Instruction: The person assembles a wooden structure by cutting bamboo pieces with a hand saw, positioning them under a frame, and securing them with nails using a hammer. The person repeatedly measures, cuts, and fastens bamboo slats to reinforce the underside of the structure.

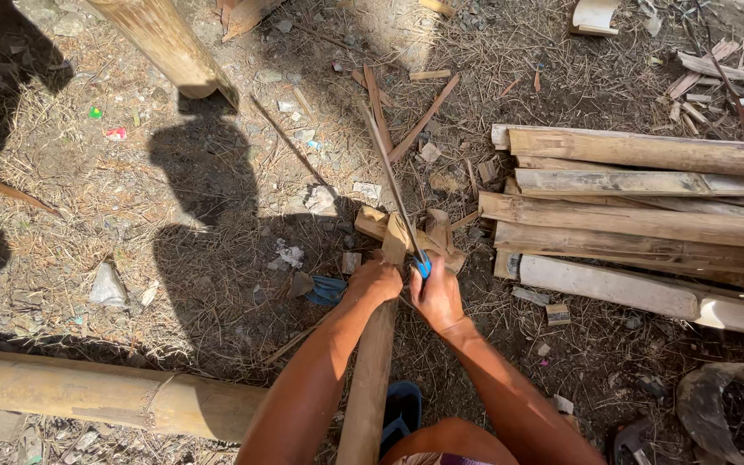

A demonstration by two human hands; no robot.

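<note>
At the centre of the frame the left hand [375, 282] is wrapped tight around the upper part of a split bamboo slat [368, 379] that runs up from the bottom edge between the person's forearms. Just beside it, the right hand [435, 295] is clenched on the blue handle [423, 266] of a long thin blade [387, 164], which slants up and to the left from the fist over the top end of the slat. Where blade and slat meet, short bamboo offcuts [434, 231] lie on the dirt directly behind. A blue scrap [327, 290] sits on the ground just left of the left hand, and a blue sandal [402, 412] shows beneath the slat near the bottom edge. To the right lies a stack of split bamboo lengths [639, 207], laid roughly level, close to the hands but apart from them. A whole bamboo pole [105, 392] crosses the lower left, and another pole [165, 43] leans in at the upper left. Thin splinters [424, 116] are scattered over the straw-strewn ground [131, 198] above the blade, and a dark basket [734, 413] sits in the lower right corner.
</note>
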